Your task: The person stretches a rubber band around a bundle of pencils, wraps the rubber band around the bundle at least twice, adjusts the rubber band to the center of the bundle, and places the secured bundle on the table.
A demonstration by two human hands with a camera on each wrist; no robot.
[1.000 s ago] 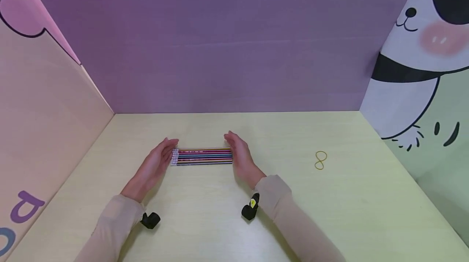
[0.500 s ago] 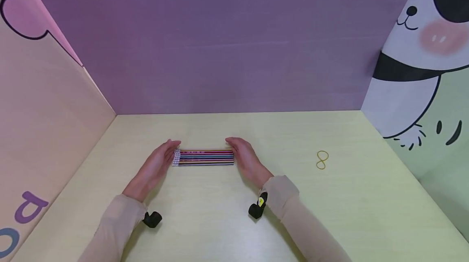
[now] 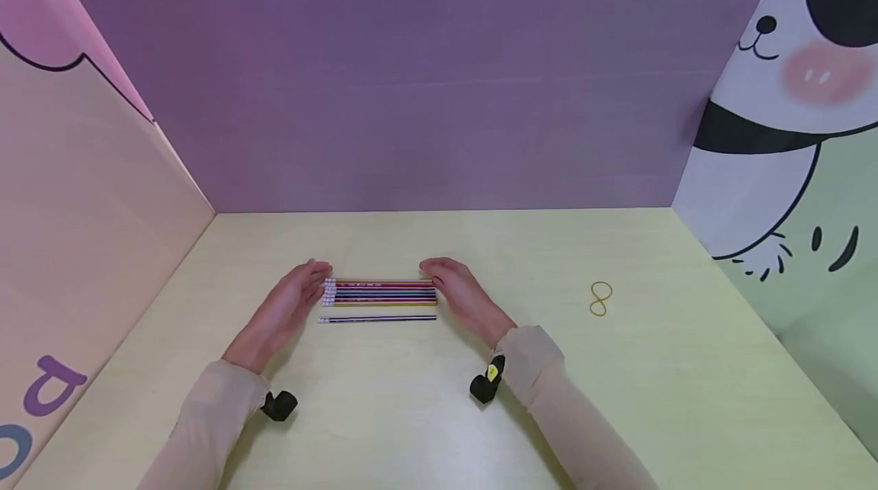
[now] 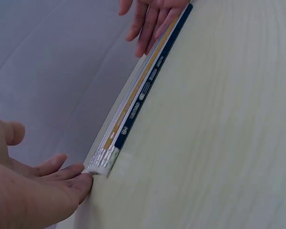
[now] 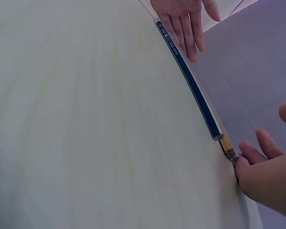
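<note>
A row of several pencils (image 3: 384, 292) lies side by side on the table, in mixed colours, with silver ferrules and white erasers at the left end. Nearer the person, one dark blue pencil (image 3: 377, 318) lies apart from the row and roughly parallel to it. My left hand (image 3: 291, 307) stands on edge at the eraser ends, its fingers extended; in the left wrist view its fingertips (image 4: 83, 174) are right at the erasers. At the opposite ends is my right hand (image 3: 466, 299), fingers fairly straight, with fingertips (image 5: 242, 163) against the pencil ends in the right wrist view.
On the right side of the pale wooden table (image 3: 686, 383) lies a thin yellow rubber band (image 3: 600, 299) in a figure-eight shape. A purple wall (image 3: 439, 94) closes off the back, with printed panels at both sides. Each wrist carries a small black camera (image 3: 279, 405).
The dark blue pencil at the near edge of the row has come away toward the person, leaving a gap. Both hands remain at the pencil ends; the right one has shifted slightly.
</note>
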